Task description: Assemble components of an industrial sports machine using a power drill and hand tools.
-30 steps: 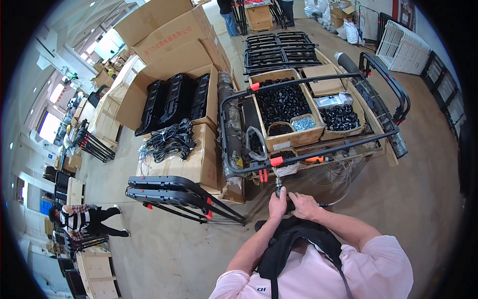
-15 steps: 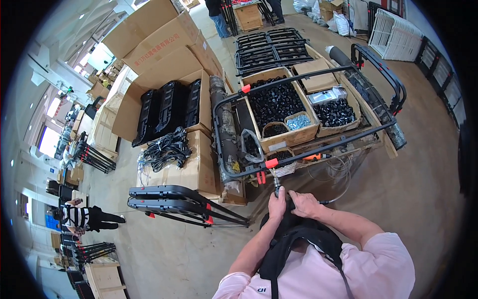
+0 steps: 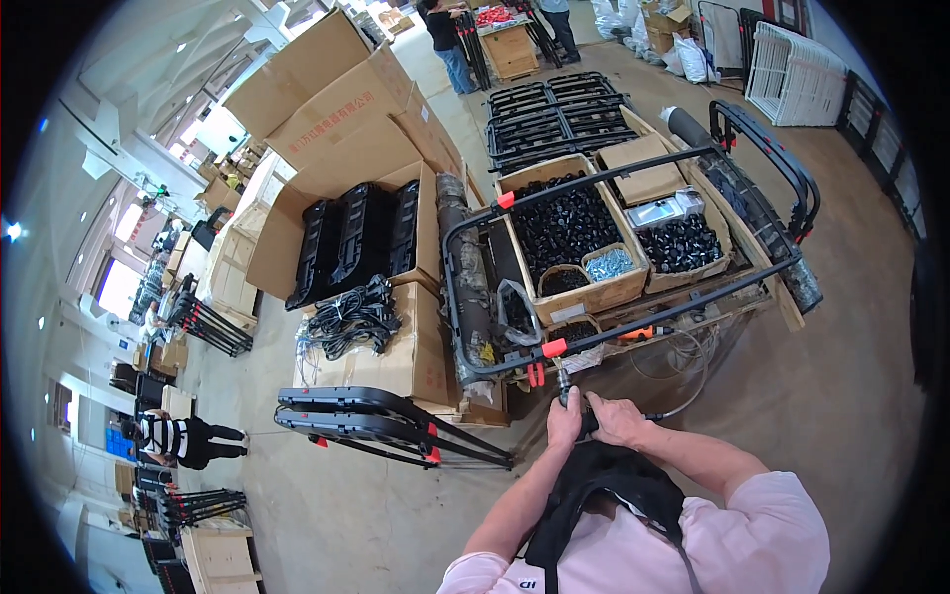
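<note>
Both hands are closed around a power screwdriver (image 3: 566, 382) with a metal nose and a dark body. My left hand (image 3: 565, 420) wraps its front part, while my right hand (image 3: 617, 421) grips the rear, next to the hose. The nose points at a red clip (image 3: 553, 348) on the near bar of a black tubular frame (image 3: 653, 320). Whether the tip touches the clip or a screw there, I cannot tell. The frame lies across open boxes of black plastic parts (image 3: 564, 223) and small blue-silver screws (image 3: 608, 264).
Folded black frames (image 3: 346, 411) stand at near left, beside a carton (image 3: 426, 337) topped with coiled black cables (image 3: 348, 317). An orange-handled tool (image 3: 641, 333) lies under the frame's near bar. A thin hose (image 3: 693, 396) loops at right. Other people are farther off.
The view has shifted, so the scene sits slightly lower and further right. My hands keep their grip on the screwdriver, its nose still by the red clip.
</note>
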The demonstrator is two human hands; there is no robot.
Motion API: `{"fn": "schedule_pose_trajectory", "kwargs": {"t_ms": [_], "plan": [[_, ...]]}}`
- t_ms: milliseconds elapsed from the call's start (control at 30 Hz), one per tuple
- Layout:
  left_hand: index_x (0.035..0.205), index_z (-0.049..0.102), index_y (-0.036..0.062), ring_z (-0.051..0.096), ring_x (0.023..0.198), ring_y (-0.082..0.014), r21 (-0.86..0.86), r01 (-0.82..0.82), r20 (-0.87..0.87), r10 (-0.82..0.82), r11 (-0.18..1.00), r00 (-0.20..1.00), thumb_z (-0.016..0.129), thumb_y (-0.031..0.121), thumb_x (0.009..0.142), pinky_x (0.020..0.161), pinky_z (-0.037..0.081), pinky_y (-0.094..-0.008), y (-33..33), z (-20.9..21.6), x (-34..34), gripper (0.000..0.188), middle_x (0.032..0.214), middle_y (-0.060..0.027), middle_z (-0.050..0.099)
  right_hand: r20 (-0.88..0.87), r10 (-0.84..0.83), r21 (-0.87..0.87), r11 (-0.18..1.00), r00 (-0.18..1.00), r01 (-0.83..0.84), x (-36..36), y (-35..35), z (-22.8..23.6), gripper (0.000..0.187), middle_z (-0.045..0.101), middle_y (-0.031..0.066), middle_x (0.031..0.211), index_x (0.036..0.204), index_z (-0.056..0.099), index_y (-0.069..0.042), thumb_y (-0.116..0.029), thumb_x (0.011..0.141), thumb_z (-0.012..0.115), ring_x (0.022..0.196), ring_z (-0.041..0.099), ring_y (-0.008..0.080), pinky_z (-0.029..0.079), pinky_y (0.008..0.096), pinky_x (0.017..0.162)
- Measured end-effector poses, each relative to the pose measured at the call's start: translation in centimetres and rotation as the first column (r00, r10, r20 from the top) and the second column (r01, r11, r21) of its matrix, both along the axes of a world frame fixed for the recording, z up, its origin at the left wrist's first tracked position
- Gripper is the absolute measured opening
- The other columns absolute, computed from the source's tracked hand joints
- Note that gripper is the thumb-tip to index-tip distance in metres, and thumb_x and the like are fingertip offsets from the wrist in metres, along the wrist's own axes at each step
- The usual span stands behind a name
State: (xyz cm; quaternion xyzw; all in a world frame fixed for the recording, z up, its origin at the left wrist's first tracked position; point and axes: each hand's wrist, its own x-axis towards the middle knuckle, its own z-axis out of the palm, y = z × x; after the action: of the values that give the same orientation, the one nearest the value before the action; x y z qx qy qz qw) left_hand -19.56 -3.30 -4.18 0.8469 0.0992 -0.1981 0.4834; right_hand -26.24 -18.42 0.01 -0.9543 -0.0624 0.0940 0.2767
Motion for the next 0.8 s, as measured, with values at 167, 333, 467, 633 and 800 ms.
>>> {"fn": "schedule_pose_trajectory", "kwargs": {"t_ms": [167, 333, 467, 633, 800], "plan": [[0.110, 0.066, -0.0054, 0.070, 0.098, -0.0336, 0.004, -0.007, 0.018, 0.007, 1.000, 1.000, 0.059, 0.060, 0.101, 0.088, 0.052, -0.0463, 0.1, -0.7, 0.6, 0.067, 0.101, -0.0240, 0.072, -0.006, 0.015, 0.008, 1.000, 1.000, -0.015, 0.5, -0.2, 1.0, 0.090, 0.071, 0.0305, 0.107, 0.142, 0.041, 0.007, -0.030, 0.074, 0.085, 0.099, 0.071, 0.0465, 0.058, 0.0513, 0.087], [0.109, 0.067, -0.0055, 0.070, 0.097, -0.0330, 0.021, -0.024, 0.026, 0.023, 1.000, 0.999, 0.059, 0.060, 0.101, 0.088, 0.052, -0.0466, 0.0, -1.6, 1.2, 0.067, 0.100, -0.0229, 0.072, 0.006, 0.044, 0.023, 0.999, 0.999, -0.044, 0.9, -0.7, 1.0, 0.097, 0.071, 0.0315, 0.107, 0.148, 0.036, 0.009, -0.030, 0.074, 0.085, 0.099, 0.071, 0.0476, 0.058, 0.0515, 0.087], [0.111, 0.067, -0.0059, 0.070, 0.100, -0.0347, 0.038, -0.007, 0.019, 0.006, 0.999, 1.000, 0.058, 0.061, 0.101, 0.090, 0.052, -0.0472, 0.0, -1.2, 1.3, 0.069, 0.102, -0.0240, 0.072, 0.034, 0.077, 0.009, 0.997, 0.996, -0.078, 0.9, -0.8, 0.0, 0.076, 0.067, 0.0262, 0.114, 0.136, 0.050, 0.003, -0.028, 0.075, 0.084, 0.102, 0.069, 0.0452, 0.058, 0.0514, 0.088], [0.114, 0.067, -0.0059, 0.070, 0.102, -0.0349, 0.063, -0.015, 0.036, 0.013, 0.998, 0.999, 0.057, 0.062, 0.101, 0.091, 0.052, -0.0466, 0.2, -1.3, 0.9, 0.070, 0.105, -0.0246, 0.072, 0.196, 0.125, 0.039, 0.990, 0.973, -0.135, 0.3, -0.5, -0.6, 0.046, 0.058, 0.0195, 0.114, 0.115, 0.059, -0.003, -0.021, 0.078, 0.080, 0.104, 0.068, 0.0404, 0.059, 0.0510, 0.085], [0.113, 0.067, -0.0057, 0.069, 0.100, -0.0310, -0.007, -0.021, 0.012, 0.022, 1.000, 1.000, 0.058, 0.062, 0.101, 0.089, 0.052, -0.0446, -0.1, -1.1, -0.4, 0.070, 0.103, -0.0228, 0.072, 0.121, 0.112, 0.035, 0.993, 0.986, -0.117, -0.4, -0.5, -0.9, 0.046, 0.057, 0.0196, 0.119, 0.114, 0.059, -0.004, -0.021, 0.078, 0.081, 0.105, 0.068, 0.0412, 0.058, 0.0521, 0.086]]}}
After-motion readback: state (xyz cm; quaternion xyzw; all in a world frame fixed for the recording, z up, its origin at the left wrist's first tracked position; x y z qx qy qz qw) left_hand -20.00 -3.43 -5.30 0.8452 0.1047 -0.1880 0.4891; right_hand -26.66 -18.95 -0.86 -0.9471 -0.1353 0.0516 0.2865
